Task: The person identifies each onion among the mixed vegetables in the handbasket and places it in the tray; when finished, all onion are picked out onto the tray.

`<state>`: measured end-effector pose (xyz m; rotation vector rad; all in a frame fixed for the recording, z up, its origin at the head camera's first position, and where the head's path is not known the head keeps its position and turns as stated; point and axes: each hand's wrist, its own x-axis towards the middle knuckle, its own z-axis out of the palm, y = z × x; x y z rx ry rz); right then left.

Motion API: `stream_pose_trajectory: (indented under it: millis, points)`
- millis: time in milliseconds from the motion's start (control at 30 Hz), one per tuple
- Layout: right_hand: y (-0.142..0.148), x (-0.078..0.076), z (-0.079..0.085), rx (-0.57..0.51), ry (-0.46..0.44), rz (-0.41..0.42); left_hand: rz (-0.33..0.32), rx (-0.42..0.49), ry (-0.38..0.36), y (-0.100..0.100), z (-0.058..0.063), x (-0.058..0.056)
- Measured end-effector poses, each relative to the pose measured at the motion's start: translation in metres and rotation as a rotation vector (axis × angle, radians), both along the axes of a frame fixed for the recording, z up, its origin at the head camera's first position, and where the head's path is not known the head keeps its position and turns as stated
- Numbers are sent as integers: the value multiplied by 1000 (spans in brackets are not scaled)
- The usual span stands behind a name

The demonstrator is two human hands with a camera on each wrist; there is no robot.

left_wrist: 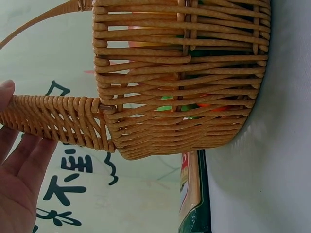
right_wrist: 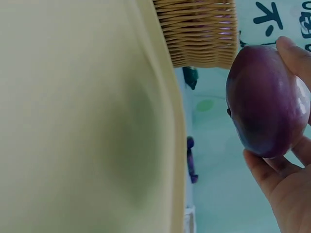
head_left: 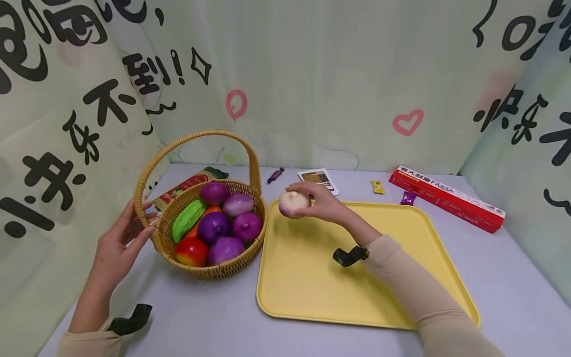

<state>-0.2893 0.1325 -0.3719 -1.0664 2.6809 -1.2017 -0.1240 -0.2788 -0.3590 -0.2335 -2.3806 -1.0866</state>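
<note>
My right hand (head_left: 322, 202) pinches a round produce piece (head_left: 292, 203), pale on top and purple below, over the left back part of the yellow tray (head_left: 357, 282). In the right wrist view this piece (right_wrist: 265, 102) looks glossy and deep purple, with thumb and fingers on opposite sides. At the left, my left hand (head_left: 119, 245) holds the handle (left_wrist: 53, 119) of the wicker basket (head_left: 214, 271), thumb on one side and fingers on the other. Inside the basket lie several purple onion-like pieces (head_left: 215, 228), a green ridged gourd (head_left: 187, 219), a red-yellow fruit (head_left: 192, 252) and something orange, partly covered.
A red-and-green packet (head_left: 189, 186) lies behind the basket. Along the back are a purple candy (head_left: 275, 175), a white-edged card-like pack (head_left: 319, 179), a yellow candy (head_left: 377, 187), another purple candy (head_left: 408, 198) and a long red box (head_left: 447, 199). Printed curtains enclose the table.
</note>
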Motion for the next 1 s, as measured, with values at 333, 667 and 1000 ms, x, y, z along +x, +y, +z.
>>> stream_pose_trajectory:
  millis: [333,667,1000]
  points:
    - [-4,-10,-19,21,-33,-13,6,-7,-7,1,-1,0]
    - [-5,-14,-33,52,-53,-6,3,-11,-8,-1,0,-1]
    - [-7,-15,-43,54,-109,-2,7,-13,-20,-2,1,0]
